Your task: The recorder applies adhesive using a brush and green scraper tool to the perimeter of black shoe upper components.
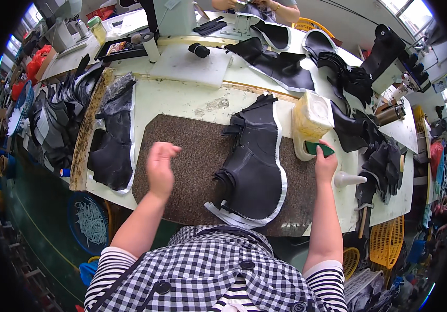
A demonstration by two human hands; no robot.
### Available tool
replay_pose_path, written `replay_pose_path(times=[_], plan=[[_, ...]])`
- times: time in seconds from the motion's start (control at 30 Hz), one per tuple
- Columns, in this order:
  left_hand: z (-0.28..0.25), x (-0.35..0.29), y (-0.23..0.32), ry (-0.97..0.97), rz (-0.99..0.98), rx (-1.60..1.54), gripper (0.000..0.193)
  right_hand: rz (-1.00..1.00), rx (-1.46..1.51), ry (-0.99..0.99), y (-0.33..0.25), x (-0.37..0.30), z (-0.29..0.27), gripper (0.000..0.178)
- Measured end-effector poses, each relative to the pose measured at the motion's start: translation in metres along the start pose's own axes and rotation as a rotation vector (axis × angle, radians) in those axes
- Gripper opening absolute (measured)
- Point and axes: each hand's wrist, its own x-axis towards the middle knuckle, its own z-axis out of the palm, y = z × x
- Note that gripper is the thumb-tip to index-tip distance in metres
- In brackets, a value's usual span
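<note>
My right hand (326, 165) grips a small green spreader (319, 150), its far edge at the mouth of a cut-open plastic jug (312, 112) smeared with yellowish residue. Over the brown mat (182, 169) hovers my left hand (160, 169), its fingers loosely bent, slightly blurred and holding nothing visible. Between my hands lies a stack of black shoe-upper pieces (257, 171) with a white edge along the right side. Folded black layers show at its left edge, and its lower end reaches the mat's near edge.
More black uppers (115, 145) lie beside a stained wooden strip (91, 130) on the left. A white board (189, 65) sits behind the mat. At right are a white cone-shaped bottle (349, 179) and black pieces (382, 166). Across the table another person's hands (267, 5) work at a machine.
</note>
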Motion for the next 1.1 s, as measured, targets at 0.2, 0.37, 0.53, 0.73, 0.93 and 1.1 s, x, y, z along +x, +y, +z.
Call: replay_pose_path(times=[0.2, 0.37, 0.53, 0.73, 0.93, 1.1], plan=[[0.037, 0.01, 0.003, -0.253, -0.092, -0.15, 0.035, 0.147, 0.285, 0.316, -0.009, 0.0, -0.01, 0.022], [0.045, 0.035, -0.015, -0.389, -0.283, -0.081, 0.041, 0.701, 0.116, -0.209, -0.034, -0.005, -0.024, 0.025], [0.077, 0.063, -0.051, -0.378, -0.404, -0.062, 0.039, 0.246, 0.834, 0.282, -0.073, 0.051, -0.026, 0.021], [0.128, 0.074, -0.073, -0.309, -0.221, 0.467, 0.036, 0.82, 0.922, 0.444, 0.036, 0.034, -0.065, 0.012], [0.161, 0.07, -0.062, -0.178, -0.21, 0.2, 0.023, 0.286, 0.543, 0.093, -0.081, 0.001, 0.039, 0.023], [0.176, 0.069, -0.064, -0.166, -0.426, -0.092, 0.023, -0.471, 0.141, -0.454, -0.121, 0.015, 0.095, 0.014]])
